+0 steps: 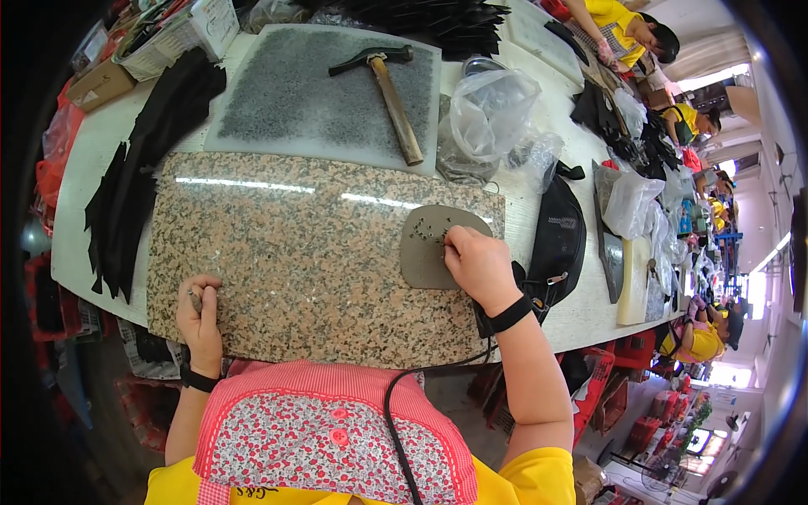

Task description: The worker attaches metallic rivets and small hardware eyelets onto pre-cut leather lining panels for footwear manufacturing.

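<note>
A speckled granite slab lies on the table in front of me. At its left front edge my left hand is closed around a small grey rod-like piece, mostly hidden by the fingers. On the slab's right side lies a rounded grey-brown pad with several tiny dark metal-looking pieces scattered on it. My right hand reaches onto this pad, fingertips pinched together among the pieces; what they hold is too small to make out.
Beyond the slab, a hammer rests on a translucent cutting board. Black strips lie at left. Clear plastic bags and a black pouch stand right. A dark cord crosses my apron. Co-workers sit along the right.
</note>
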`<move>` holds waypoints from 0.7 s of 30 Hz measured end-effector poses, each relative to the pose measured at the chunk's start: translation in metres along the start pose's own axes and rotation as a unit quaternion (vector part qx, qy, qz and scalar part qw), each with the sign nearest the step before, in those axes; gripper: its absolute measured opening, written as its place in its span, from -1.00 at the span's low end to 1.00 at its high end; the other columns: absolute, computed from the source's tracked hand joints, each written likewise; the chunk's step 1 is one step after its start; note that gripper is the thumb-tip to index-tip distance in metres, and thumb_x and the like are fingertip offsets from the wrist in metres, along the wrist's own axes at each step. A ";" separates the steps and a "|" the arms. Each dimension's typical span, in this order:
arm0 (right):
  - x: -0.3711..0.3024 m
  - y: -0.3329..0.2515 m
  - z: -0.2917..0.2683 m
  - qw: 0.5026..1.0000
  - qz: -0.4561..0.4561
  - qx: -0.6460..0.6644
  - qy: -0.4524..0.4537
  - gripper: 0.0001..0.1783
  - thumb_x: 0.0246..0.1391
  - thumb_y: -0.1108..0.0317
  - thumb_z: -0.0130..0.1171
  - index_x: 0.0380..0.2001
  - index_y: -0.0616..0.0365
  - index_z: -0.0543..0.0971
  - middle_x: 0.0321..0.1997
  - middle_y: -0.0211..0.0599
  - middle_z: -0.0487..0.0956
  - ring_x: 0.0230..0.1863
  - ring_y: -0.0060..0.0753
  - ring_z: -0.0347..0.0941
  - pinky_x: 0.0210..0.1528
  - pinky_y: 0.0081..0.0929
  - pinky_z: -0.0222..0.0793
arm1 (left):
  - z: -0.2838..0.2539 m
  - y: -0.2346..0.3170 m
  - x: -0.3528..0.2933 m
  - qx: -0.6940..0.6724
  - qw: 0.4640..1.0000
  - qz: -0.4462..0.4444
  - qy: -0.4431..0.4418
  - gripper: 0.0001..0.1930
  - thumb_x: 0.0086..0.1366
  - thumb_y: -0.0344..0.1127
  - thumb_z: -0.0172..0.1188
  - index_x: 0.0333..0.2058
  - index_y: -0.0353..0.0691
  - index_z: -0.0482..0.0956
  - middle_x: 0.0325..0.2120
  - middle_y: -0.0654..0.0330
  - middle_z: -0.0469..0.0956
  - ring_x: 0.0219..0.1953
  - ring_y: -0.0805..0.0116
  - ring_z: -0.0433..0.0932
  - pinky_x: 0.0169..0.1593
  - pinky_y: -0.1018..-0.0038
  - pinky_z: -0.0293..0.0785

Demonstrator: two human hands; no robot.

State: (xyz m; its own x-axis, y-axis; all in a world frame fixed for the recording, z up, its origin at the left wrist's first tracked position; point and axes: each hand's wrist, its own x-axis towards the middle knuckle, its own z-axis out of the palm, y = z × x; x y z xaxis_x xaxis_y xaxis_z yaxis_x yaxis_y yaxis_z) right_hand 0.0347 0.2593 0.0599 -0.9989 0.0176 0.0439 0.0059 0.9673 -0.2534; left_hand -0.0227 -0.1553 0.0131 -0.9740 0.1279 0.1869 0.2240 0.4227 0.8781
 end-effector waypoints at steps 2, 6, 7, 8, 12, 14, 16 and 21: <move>-0.001 0.001 0.000 1.000 0.010 -0.013 0.000 -0.91 0.03 0.39 0.13 -0.43 0.14 0.44 -0.45 -0.19 0.53 -0.42 -0.04 0.52 -0.38 -0.18 0.43 | 0.000 -0.001 0.000 0.000 1.000 0.001 0.000 -0.85 0.37 -0.44 -0.01 -0.39 -0.38 0.44 -0.28 0.17 0.50 -0.29 0.40 0.40 -0.14 0.51 0.31; -0.007 0.009 0.001 0.996 0.049 -0.067 0.020 -0.90 0.01 0.37 0.16 -0.44 0.13 0.46 -0.46 -0.22 0.52 -0.43 -0.07 0.52 -0.40 -0.20 0.43 | 0.001 0.000 0.001 -0.004 1.000 0.001 -0.001 -0.85 0.37 -0.43 0.00 -0.37 -0.38 0.46 -0.29 0.18 0.50 -0.28 0.40 0.40 -0.14 0.50 0.31; -0.008 0.008 0.000 0.996 0.048 -0.066 0.020 -0.90 0.01 0.37 0.16 -0.44 0.13 0.46 -0.46 -0.22 0.52 -0.43 -0.07 0.52 -0.40 -0.20 0.43 | 0.002 0.000 0.001 -0.004 1.000 0.001 0.000 -0.85 0.37 -0.43 0.00 -0.37 -0.38 0.46 -0.29 0.18 0.50 -0.28 0.40 0.40 -0.14 0.50 0.31; -0.009 0.003 -0.003 0.998 0.030 -0.038 0.041 -0.90 0.00 0.36 0.18 -0.45 0.11 0.48 -0.46 -0.26 0.52 -0.44 -0.10 0.52 -0.41 -0.23 0.43 | 0.002 -0.001 0.001 -0.004 1.000 0.003 0.003 -0.85 0.36 -0.43 0.00 -0.37 -0.37 0.46 -0.29 0.18 0.50 -0.28 0.40 0.41 -0.13 0.50 0.32; -0.005 -0.003 -0.001 0.996 -0.038 -0.011 0.086 -0.91 -0.03 0.35 0.22 -0.47 0.06 0.52 -0.48 -0.35 0.49 -0.45 -0.21 0.52 -0.43 -0.31 0.42 | 0.001 -0.002 0.000 -0.001 1.000 -0.001 0.006 -0.86 0.36 -0.43 0.01 -0.36 -0.36 0.47 -0.29 0.19 0.50 -0.26 0.39 0.42 -0.12 0.50 0.32; -0.004 -0.001 0.002 0.996 -0.047 -0.025 0.076 -0.92 -0.03 0.36 0.22 -0.47 0.07 0.52 -0.49 -0.35 0.49 -0.44 -0.22 0.52 -0.42 -0.31 0.42 | 0.000 -0.003 0.000 -0.001 1.000 0.006 0.004 -0.86 0.36 -0.42 0.01 -0.35 -0.37 0.47 -0.29 0.19 0.50 -0.27 0.39 0.42 -0.12 0.50 0.32; -0.003 0.001 0.003 0.995 -0.058 -0.040 0.067 -0.92 -0.03 0.37 0.21 -0.47 0.07 0.51 -0.49 -0.35 0.48 -0.44 -0.23 0.52 -0.42 -0.31 0.41 | 0.000 -0.003 0.000 0.000 1.000 0.013 0.003 -0.86 0.37 -0.42 0.01 -0.35 -0.37 0.48 -0.30 0.19 0.50 -0.27 0.39 0.42 -0.12 0.51 0.31; 0.001 0.004 0.004 0.992 -0.088 -0.047 0.082 -0.89 -0.09 0.32 0.24 -0.52 0.09 0.53 -0.52 -0.32 0.49 -0.46 -0.22 0.52 -0.42 -0.30 0.41 | 0.002 -0.001 0.000 -0.012 1.000 -0.010 0.001 -0.86 0.36 -0.42 0.01 -0.34 -0.37 0.47 -0.30 0.20 0.49 -0.29 0.42 0.39 -0.14 0.52 0.30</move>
State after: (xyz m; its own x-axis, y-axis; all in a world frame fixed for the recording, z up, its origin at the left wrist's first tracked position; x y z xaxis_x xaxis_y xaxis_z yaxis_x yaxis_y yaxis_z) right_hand 0.0332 0.2620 0.0549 -0.9637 -0.1198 0.2387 -0.1557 0.9782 -0.1375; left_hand -0.0229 -0.1544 0.0112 -0.9783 0.1173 0.1710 0.2043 0.4041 0.8916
